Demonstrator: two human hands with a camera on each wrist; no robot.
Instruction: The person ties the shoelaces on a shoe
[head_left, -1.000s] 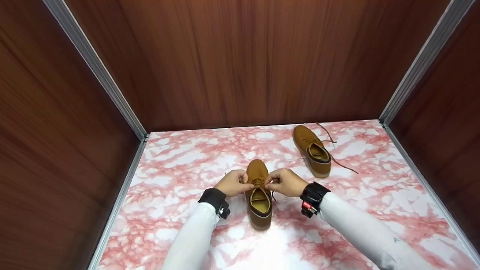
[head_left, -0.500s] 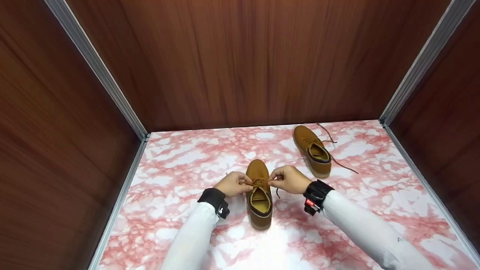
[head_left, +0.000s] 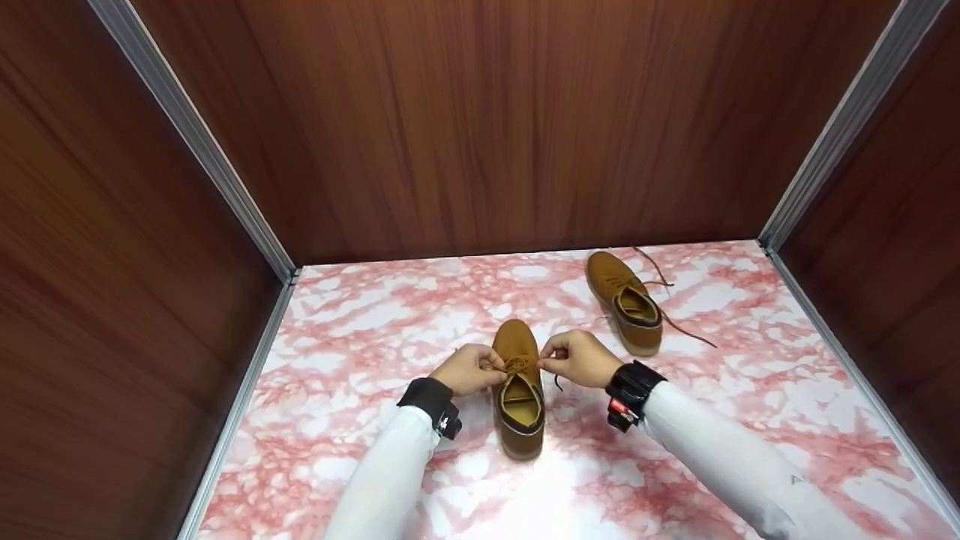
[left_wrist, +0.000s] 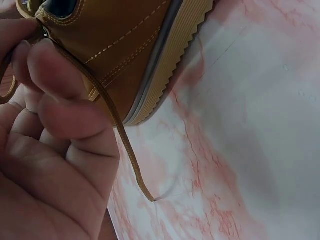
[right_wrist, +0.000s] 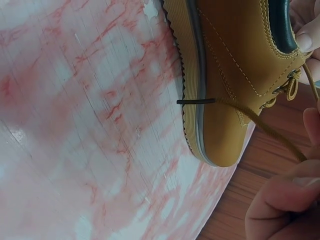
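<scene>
A tan lace-up shoe (head_left: 514, 339) stands on the pink-and-white marbled surface, its toe pointing away from me. At the left of its lacing, my left hand (head_left: 466, 369) pinches the brown shoelace (left_wrist: 119, 122), whose loose end hangs past the fingers down the shoe's side. My right hand (head_left: 581, 361) is just off the shoe's right side and pinches the other part of the shoelace (right_wrist: 265, 126) between thumb and forefinger. The dark tip of that lace dangles beside the sole. Lace is crossed over the tongue, but the fingers partly hide how it is looped.
The matching shoe (head_left: 637, 330) stands at the back right, with its untied lace (head_left: 686, 332) trailing over the surface. Brown wood-grain panels (head_left: 480, 135) enclose the back and both sides, with grey metal strips (head_left: 274, 322) along the corners and edges.
My right hand has drawn a little to the right, away from the lacing, with the lace between its fingers. The left hand stays nearly in place. The other shoe has not moved.
</scene>
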